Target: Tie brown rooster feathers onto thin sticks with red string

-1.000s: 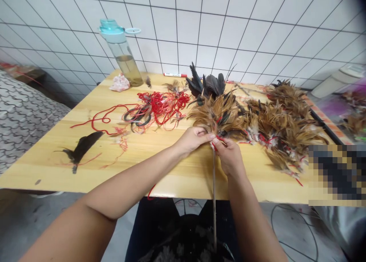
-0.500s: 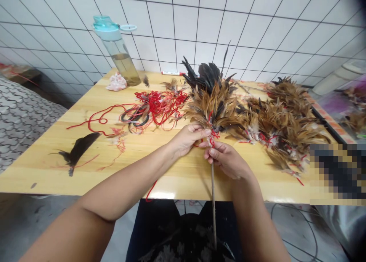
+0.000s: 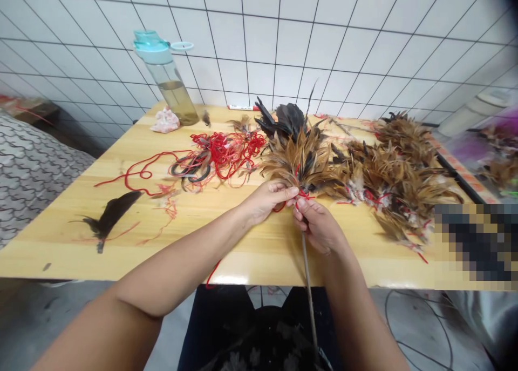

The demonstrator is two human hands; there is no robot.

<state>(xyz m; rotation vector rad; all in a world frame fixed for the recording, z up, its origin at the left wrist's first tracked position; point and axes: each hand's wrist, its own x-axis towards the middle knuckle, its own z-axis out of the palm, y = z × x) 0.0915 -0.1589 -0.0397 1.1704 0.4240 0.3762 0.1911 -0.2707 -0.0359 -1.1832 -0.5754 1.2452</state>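
A feather duster (image 3: 297, 157), brown with black feathers at its top, lies over the middle of the table, its thin stick (image 3: 308, 284) running down toward my lap. Red yarn (image 3: 306, 196) is wound where the feathers meet the stick. My left hand (image 3: 272, 199) is closed, thumb and forefinger pinching the yarn at that binding, with a short loop showing beneath. Just below and to the right, my right hand (image 3: 318, 220) is closed round the stick, its thumb and fingertip at the binding. The inner fingers of both hands are partly hidden.
Tangled red yarn (image 3: 226, 152) and black-handled scissors (image 3: 190, 168) lie left of the duster. Further left are a black feather (image 3: 117, 211) and a water bottle (image 3: 176, 98). Brown feather bundles (image 3: 404, 171) cover the right side. A marker (image 3: 242, 107) lies by the wall.
My right hand has moved slightly upward, closer to the binding. The stick's lower end has swung right, and the feather top has tipped a little left and lower.
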